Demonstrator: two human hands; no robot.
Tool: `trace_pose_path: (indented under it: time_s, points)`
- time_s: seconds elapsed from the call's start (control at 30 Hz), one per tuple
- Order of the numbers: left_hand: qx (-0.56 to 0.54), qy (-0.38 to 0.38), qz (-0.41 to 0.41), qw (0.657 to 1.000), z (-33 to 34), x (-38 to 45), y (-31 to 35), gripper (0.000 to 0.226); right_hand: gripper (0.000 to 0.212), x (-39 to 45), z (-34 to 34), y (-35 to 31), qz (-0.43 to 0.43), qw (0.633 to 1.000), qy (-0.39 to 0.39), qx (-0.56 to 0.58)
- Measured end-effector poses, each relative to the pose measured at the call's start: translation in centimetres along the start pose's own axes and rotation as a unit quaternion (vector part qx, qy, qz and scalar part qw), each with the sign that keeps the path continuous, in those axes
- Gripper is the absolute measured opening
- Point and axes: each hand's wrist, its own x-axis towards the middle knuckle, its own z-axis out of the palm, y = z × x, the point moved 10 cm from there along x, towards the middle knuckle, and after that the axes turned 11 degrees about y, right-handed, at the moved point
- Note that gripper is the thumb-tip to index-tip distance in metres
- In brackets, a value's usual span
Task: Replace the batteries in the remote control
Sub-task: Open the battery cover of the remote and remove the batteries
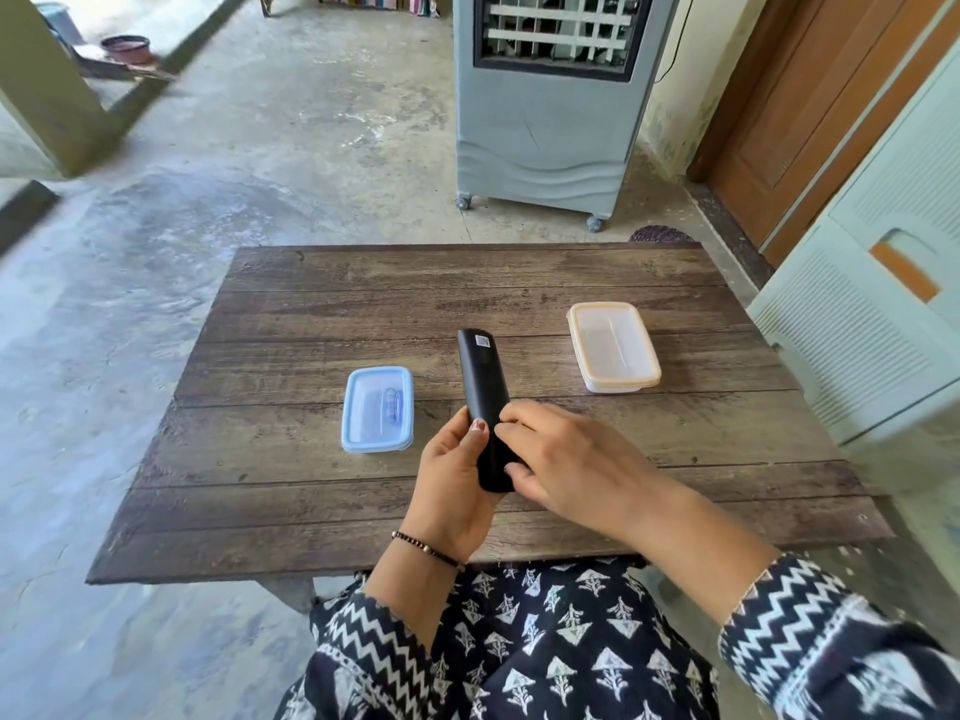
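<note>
A black remote control (480,379) is held back side up over the middle of the wooden table (311,485), its far end bearing a small white label. My left hand (454,478) grips its near end from the left, thumb on the back. From the right, my right hand (563,459) presses its fingers onto the same near end. A blue-lidded box (377,410) lies left of the remote, with batteries faintly visible inside. An orange-rimmed clear box (613,347) stands at the right, lid on.
A grey air cooler on wheels (550,106) stands beyond the table's far edge. A pale plastic cabinet (883,314) is close to the table's right side, with a wooden door (810,111) behind it. Concrete floor stretches to the left.
</note>
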Motion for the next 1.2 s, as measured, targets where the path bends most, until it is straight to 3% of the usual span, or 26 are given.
trace_pose_path:
  time_s: [0.63,0.83,0.93,1.1,1.2]
  points:
    - [0.009,0.039,-0.002,0.999,0.2,0.0,-0.7,0.024,0.031,-1.4,0.6,-0.5,-0.03,0.998,0.024,-0.052]
    - [-0.021,0.049,-0.025,0.998,0.0,0.3,-0.4,0.024,0.044,-1.0,0.0,0.6,0.033,0.998,0.032,0.04]
    - [-0.009,0.042,-0.031,0.999,0.0,0.3,-0.5,0.025,0.051,-1.0,0.2,1.9,0.089,0.991,-0.003,0.099]
    - [0.005,0.03,-0.025,0.999,-0.2,0.0,-0.8,0.025,0.04,-0.3,-0.3,2.5,0.114,0.983,-0.023,0.141]
    - [0.0,0.033,-0.027,0.999,-0.6,0.1,-0.6,0.026,0.03,-0.1,-1.4,2.4,0.105,0.983,0.02,0.147]
